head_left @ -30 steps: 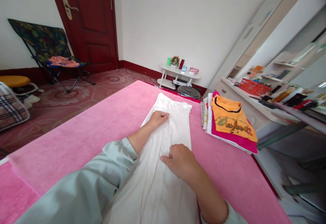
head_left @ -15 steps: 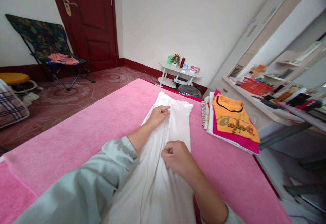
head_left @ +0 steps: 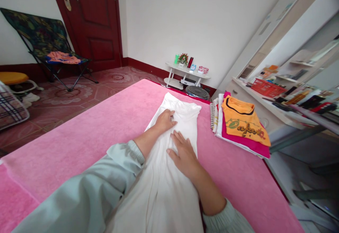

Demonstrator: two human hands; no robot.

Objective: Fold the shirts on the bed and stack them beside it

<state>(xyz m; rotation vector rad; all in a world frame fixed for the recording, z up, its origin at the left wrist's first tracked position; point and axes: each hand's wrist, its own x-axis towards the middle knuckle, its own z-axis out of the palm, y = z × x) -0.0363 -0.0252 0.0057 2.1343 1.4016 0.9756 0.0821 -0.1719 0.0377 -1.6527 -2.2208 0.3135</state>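
Note:
A long white garment (head_left: 159,190) lies lengthwise on the pink cover (head_left: 106,120), its far end gathered in soft wrinkles. My left hand (head_left: 165,120) rests on its upper part, thumb and fingers apart. Nearer to me and to the right, my right hand (head_left: 184,155) lies with fingers spread on the same white cloth. Neither hand grips anything. Creases run down the garment below my hands, and its near end passes out of the frame. To the right is a folded stack of clothes with an orange shirt (head_left: 239,120) on top.
A white side table (head_left: 188,70) with small items stands by the far wall. On the right is a counter (head_left: 270,106) with a red basket (head_left: 267,87). A folding chair (head_left: 39,35) and a yellow stool (head_left: 13,77) are at the left.
My right hand has opened from a pinch on the cloth and spread flat, slightly farther forward. My left thumb and fingers have moved apart.

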